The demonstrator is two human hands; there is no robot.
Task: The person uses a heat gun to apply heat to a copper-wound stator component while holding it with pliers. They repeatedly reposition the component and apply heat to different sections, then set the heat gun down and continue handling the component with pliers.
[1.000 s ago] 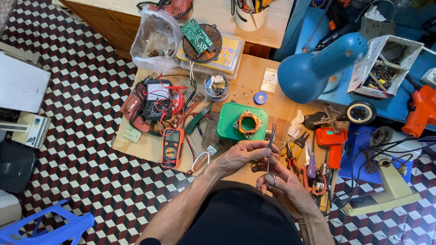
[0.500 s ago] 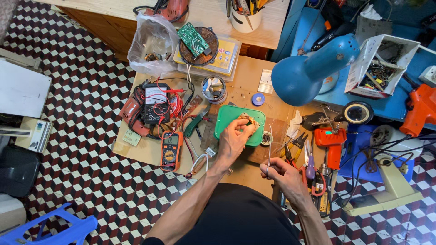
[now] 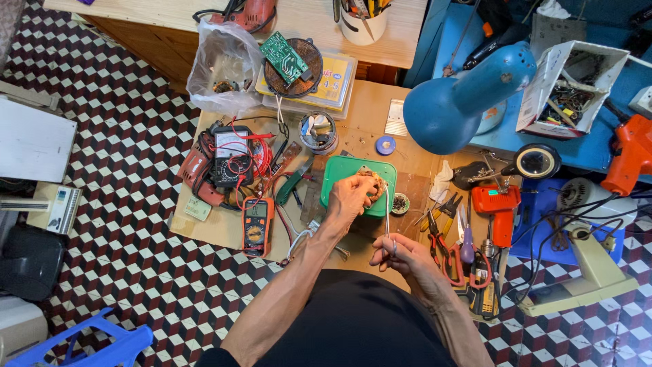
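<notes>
A: Head view, looking straight down: the left hand (image 3: 350, 198) is cupped over a copper-wound coil part (image 3: 372, 182) that sits on a green tray (image 3: 339, 173), fingers curled down and pressing on it

B: And the other one?

A: The right hand (image 3: 401, 255) is closed round the handle end of long thin metal forceps (image 3: 387, 217), near the body. Their long axis runs away from the person, tips pointing up to the coil just beside the left hand's fingers; whether the tips touch it I cannot tell

B: Which way does the tray lie?

A: Its long side runs left to right across the tabletop (image 3: 367, 115), squarely beyond both hands

B: Any room to move?

A: Little. Left of the left hand lie an orange multimeter (image 3: 257, 224) and a tangle of red and black leads (image 3: 238, 156). Right of the right hand, pliers with red handles (image 3: 441, 231) and a purple-handled screwdriver (image 3: 467, 248) lie close together, with a red soldering gun (image 3: 498, 207) past them. A blue lamp head (image 3: 455, 102) hangs over the far right corner. The near tabletop edge runs just under the right hand, and the barest strip is the brown wood between the tray and that edge
</notes>
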